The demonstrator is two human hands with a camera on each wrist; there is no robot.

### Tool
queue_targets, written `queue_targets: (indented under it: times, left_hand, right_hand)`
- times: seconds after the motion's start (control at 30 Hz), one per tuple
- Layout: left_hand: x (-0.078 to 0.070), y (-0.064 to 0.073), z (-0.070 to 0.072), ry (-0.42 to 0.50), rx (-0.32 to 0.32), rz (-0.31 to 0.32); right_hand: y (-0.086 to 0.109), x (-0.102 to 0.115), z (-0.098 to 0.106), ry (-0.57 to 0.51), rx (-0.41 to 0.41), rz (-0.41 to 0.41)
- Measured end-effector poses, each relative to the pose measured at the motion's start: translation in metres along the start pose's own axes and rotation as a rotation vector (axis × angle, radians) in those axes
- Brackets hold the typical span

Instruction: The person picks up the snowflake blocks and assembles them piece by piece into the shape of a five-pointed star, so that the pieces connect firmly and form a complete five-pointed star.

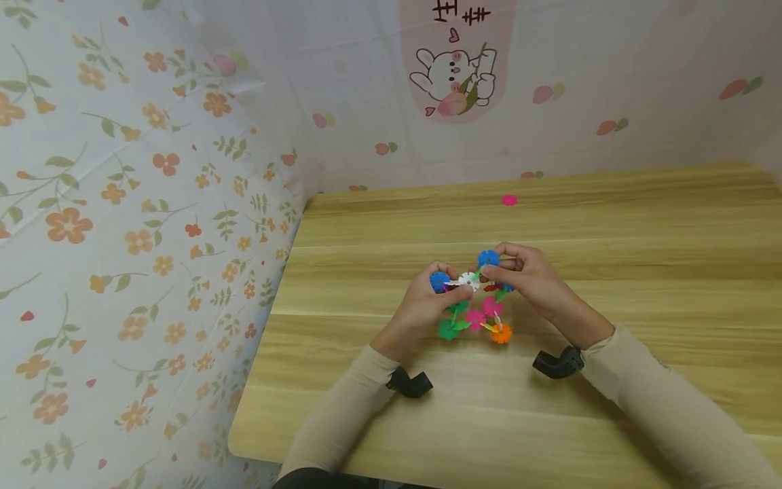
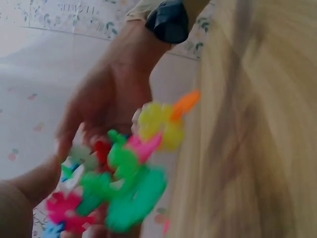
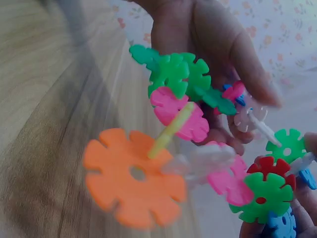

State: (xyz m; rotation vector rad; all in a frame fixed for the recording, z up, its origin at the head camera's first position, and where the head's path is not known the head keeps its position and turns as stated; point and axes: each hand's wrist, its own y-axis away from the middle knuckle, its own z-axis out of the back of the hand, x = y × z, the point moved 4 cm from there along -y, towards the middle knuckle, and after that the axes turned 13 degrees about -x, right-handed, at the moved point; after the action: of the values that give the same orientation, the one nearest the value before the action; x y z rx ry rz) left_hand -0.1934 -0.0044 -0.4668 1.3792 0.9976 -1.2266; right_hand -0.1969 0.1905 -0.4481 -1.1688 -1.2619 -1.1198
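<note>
Several notched plastic snowflake discs are slotted together into a linked, ring-like structure held between both hands. My left hand (image 1: 421,302) grips its left part, thumb on a white disc (image 1: 468,280) and a blue disc (image 1: 439,282) beside the fingers. My right hand (image 1: 533,277) pinches the upper right part, near another blue disc (image 1: 488,258). Below the hands hang a dark green disc (image 1: 449,331), a pink disc (image 1: 475,320) and an orange disc (image 1: 501,333). In the right wrist view the orange disc (image 3: 133,178) is nearest, with a red disc (image 3: 270,171) farther right.
A single pink disc (image 1: 510,200) lies apart near the back of the wooden table (image 1: 379,231). Patterned cloth (image 1: 153,204) hangs along the left side and the back. Black devices (image 1: 411,384) are worn at both wrists, low over the table.
</note>
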Motion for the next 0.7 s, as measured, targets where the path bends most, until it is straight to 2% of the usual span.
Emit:
queue_targets:
  times: [0.07, 0.17, 0.3, 0.37, 0.43, 0.57, 0.7]
  left_hand:
    - [-0.004, -0.001, 0.005, -0.084, 0.053, -0.039]
    - [-0.015, -0.002, 0.008, -0.205, 0.123, -0.138]
    - [-0.027, 0.0, 0.005, -0.366, 0.253, -0.262]
    - [-0.029, 0.002, 0.003, -0.417, 0.316, -0.313]
    - [-0.028, 0.003, 0.002, -0.435, 0.353, -0.355]
    - [-0.025, 0.004, 0.002, -0.434, 0.343, -0.376]
    - [-0.022, 0.002, 0.004, -0.42, 0.297, -0.315]
  right_hand:
    - [-0.002, -0.002, 0.0, 0.029, 0.01, -0.026]
    - [-0.005, -0.005, 0.0, 0.081, 0.055, -0.071]
    - [-0.008, -0.006, -0.006, 0.132, 0.188, -0.102]
    - [-0.01, -0.006, -0.01, 0.135, 0.255, -0.107]
    - [-0.01, -0.006, -0.013, 0.147, 0.3, -0.108]
    - [-0.014, -0.005, -0.016, 0.14, 0.345, -0.107]
    - [-0.023, -0.004, -0.008, 0.15, 0.317, -0.068]
